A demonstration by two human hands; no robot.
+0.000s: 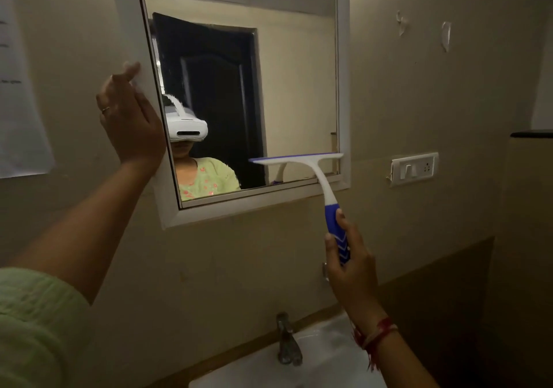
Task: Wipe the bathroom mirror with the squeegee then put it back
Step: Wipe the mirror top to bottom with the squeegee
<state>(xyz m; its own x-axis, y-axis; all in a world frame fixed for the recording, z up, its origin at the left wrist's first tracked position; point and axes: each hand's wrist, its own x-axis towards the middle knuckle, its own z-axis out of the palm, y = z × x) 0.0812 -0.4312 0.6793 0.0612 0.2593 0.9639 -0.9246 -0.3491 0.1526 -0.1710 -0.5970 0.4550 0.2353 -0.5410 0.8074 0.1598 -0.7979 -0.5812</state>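
Gripping the squeegee (323, 184) by its blue handle, the right hand (348, 256) has fingers and thumb curled round it, below the mirror (293, 88). The blade lies level against the glass at the lower right corner, its right end at the white frame (343, 58). The white neck crosses the bottom rail. The left hand (131, 118) holds the frame's left rail, thumb on its face, fingers bent at the outer edge. Below: white sink (323, 354) with metal tap (288, 339). On the wall right of the mirror: switch plate (414, 168). Green sleeve (36, 327) on the left arm; red thread (377, 332) on the right wrist.
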